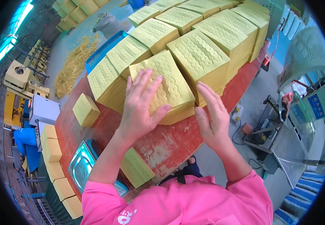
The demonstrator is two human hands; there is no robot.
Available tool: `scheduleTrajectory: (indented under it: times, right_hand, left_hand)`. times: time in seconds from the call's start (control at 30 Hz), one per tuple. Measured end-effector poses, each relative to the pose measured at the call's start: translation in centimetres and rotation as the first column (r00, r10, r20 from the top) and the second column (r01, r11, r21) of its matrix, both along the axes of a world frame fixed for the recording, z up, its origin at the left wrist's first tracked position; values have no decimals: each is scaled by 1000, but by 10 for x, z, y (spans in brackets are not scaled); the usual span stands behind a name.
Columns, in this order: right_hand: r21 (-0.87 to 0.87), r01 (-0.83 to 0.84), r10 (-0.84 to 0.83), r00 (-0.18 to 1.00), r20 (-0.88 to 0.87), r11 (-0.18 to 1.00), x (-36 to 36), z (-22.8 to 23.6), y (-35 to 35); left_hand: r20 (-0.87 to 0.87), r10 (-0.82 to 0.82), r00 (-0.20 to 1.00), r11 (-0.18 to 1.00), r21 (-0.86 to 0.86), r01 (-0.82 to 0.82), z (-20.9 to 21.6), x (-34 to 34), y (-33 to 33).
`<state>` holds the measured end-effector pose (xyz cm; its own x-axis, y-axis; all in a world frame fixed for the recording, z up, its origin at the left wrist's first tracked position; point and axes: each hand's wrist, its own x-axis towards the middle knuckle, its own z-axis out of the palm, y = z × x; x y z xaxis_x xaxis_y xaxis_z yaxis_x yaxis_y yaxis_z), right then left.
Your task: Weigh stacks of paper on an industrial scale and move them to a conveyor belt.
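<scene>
On the tabletop (179, 139), left fingers (143, 81) spread over a stack (175, 89); right fingers (212, 99) hover open. It seems heavy, soft-edged; opposite sides offer hold.

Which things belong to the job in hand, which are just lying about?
In use:
left hand, on the nearest yellow paper stack
right hand, beside it
red table, beneath

Apparently lying about:
shiny metal tray
straw-coloured heap
perforated metal drum

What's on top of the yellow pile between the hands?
The left hand is on the yellow pile, where wavy marks show. The part of the top under that hand is hidden.
</scene>
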<state>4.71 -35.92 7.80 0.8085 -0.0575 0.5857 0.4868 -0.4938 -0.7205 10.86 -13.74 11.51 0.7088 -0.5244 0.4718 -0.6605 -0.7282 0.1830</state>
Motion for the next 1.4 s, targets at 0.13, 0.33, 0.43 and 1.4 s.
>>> scheduleTrajectory:
  times: [0.13,0.33,0.43,1.4]
  right_hand:
    - [-40,-31,30,999,-27,999,9,-1,6]
    - [-143,26,-17,998,65,989,21,0,3]
    - [-131,31,-21,997,72,991,23,3,5]
    - [-227,-65,149,915,376,972,42,-9,3]
  left_hand:
    - [-36,2,999,1000,-23,-3,0,-2,-11]
    - [-16,130,991,989,-73,-131,-10,-14,-19]
    - [-20,120,993,990,-73,-122,-4,-18,-21]
    - [-515,28,857,948,-258,-186,43,100,-40]
